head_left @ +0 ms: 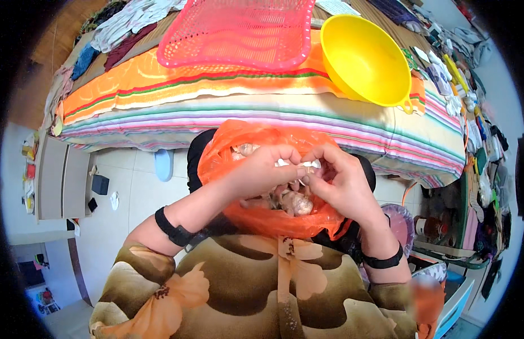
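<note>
An orange-red plastic bag (245, 217) lies spread across my lap with garlic bulbs (296, 204) and loose skins in it. Over its middle, my left hand (266, 168) and my right hand (342, 182) meet, fingertips nearly touching. Both are closed in a pinch on garlic. White, peeled-looking garlic cloves (313, 164) show at the fingertips of each hand. Exactly how many pieces lie between the fingers is hidden by the thumbs. Another garlic bulb (248, 149) rests near the bag's far left side, beyond my left wrist.
Ahead stands a bed with a striped cover (245, 116) and an orange towel (135, 85). On it are a pink-red plastic basket (239, 39) and a yellow bowl (366, 59). A light blue slipper (164, 165) lies on the tiled floor at left. Cluttered items (482, 152) line the right side.
</note>
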`<state>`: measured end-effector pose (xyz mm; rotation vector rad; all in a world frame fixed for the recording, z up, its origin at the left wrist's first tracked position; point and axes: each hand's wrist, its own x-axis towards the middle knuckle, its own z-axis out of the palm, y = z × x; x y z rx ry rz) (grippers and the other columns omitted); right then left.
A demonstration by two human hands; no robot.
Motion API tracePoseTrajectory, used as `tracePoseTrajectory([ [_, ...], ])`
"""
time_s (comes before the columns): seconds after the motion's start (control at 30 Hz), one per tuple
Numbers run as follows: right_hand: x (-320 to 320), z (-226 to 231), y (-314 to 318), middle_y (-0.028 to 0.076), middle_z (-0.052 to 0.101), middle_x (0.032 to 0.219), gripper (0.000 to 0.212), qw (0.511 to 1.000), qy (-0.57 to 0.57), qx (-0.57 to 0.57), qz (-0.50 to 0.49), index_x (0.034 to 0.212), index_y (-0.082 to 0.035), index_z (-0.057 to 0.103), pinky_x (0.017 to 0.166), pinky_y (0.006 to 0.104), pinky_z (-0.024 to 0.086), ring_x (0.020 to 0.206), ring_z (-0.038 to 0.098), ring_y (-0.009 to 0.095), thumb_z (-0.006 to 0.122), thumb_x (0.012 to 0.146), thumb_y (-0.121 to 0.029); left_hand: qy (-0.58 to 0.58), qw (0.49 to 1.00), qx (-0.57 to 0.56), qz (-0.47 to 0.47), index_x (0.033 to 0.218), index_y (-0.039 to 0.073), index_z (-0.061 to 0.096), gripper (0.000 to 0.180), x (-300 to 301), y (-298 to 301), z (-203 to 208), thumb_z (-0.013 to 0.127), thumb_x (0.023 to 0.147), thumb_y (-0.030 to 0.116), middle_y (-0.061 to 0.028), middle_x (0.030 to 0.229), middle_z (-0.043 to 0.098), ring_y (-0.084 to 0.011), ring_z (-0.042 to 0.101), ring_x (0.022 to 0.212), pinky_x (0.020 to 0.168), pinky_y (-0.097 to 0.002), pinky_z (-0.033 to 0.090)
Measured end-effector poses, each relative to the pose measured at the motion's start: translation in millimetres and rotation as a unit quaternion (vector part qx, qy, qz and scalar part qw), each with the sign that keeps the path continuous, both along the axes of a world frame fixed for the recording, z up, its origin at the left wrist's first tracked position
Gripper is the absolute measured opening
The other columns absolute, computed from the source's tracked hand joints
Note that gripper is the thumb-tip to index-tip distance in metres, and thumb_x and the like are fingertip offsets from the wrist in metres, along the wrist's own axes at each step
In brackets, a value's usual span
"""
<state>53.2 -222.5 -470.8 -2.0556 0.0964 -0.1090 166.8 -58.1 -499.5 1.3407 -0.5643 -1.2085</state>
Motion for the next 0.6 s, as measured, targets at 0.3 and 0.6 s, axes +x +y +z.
tracePoseTrajectory([
  [0.3,-3,0,-1,0.001,0.062,0.078,0.020,0.998,0.053,-0.020,0.012,0.102,0.000,0.058,0.061,0.0201,0.046,0.067,0.056,0.004,0.067,0.084,-0.005,-0.005,1.000,-0.024,0.004,0.090,0.005,0.062,0.017,2,2,-13,0.056,0.094,0.021,-0.0010,0.078,0.064,-0.0051,0.054,0.062,0.055,-0.0206,0.044],
  [0.6,-3,4,2,0.003,0.065,0.075,0.020,0.999,0.031,-0.041,0.012,0.104,0.000,0.060,0.061,0.0209,0.048,0.068,0.060,0.005,0.061,0.085,0.000,-0.029,0.999,-0.022,0.024,0.092,0.006,0.061,0.013,1,3,-10,0.061,0.091,0.018,-0.0005,0.079,0.064,-0.0040,0.053,0.060,0.052,-0.0202,0.042],
])
